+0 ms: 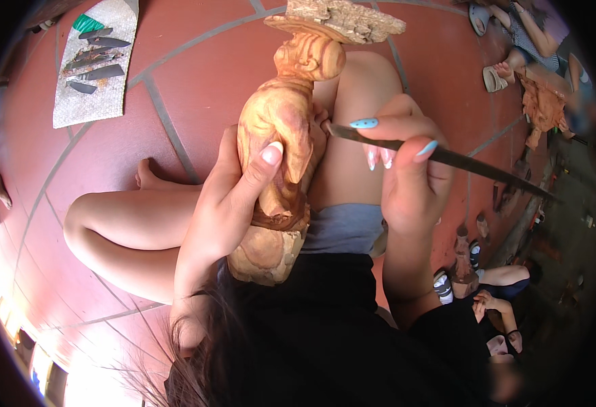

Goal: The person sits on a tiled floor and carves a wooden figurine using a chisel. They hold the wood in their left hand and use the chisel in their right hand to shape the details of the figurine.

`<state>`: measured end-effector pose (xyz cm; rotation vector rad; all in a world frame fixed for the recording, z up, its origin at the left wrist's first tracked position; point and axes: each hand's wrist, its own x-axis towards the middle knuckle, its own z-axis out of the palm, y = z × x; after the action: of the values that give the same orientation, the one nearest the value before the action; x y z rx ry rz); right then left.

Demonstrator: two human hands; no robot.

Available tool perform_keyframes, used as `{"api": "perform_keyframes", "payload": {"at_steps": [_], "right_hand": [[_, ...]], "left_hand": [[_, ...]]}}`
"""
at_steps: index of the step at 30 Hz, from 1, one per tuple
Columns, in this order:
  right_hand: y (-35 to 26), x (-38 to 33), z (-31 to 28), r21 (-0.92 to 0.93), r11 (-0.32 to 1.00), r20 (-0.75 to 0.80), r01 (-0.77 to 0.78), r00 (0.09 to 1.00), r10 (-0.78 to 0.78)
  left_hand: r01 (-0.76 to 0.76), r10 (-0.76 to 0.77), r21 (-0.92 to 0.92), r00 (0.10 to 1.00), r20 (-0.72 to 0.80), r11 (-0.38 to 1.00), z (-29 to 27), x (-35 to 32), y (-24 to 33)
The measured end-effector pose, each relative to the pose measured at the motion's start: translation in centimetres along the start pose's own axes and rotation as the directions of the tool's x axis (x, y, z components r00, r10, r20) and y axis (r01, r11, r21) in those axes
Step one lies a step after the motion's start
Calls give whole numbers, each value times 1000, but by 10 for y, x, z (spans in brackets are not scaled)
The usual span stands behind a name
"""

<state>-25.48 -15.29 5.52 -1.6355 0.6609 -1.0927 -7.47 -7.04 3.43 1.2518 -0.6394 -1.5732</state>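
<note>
A carved wooden figure (279,112) rests upright against my lap, with a rough, wide piece of wood (345,22) at its top and a pale block base (262,252). My left hand (233,186) is wrapped round its middle, the thumb pressed on the front and the fingers hidden behind. On the right, my right hand (413,159) grips a long, flat, dark metal carving chisel (471,163) between thumb and fingers. The chisel's tip is close to the figure's right side; I cannot tell whether it touches.
At the far left, a pale woven mat (108,68) holds several dark blades (101,73) and a green piece (87,24). Red floor tiles surround my folded legs. Other people sit at the right, near another wooden carving (543,105) and a wooden piece (463,261).
</note>
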Motion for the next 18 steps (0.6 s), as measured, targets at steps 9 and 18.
{"api": "perform_keyframes", "payload": {"at_steps": [9,18], "right_hand": [[10,-28,25,365,902,-164,-229,938,304],[19,-38,34,333,900,-62,-282,946,320]], "left_hand": [[175,-172,-124,984,39,977,-19,-8,-27],[264,-229,-126,943,240,956,-24,-15,-17]]}}
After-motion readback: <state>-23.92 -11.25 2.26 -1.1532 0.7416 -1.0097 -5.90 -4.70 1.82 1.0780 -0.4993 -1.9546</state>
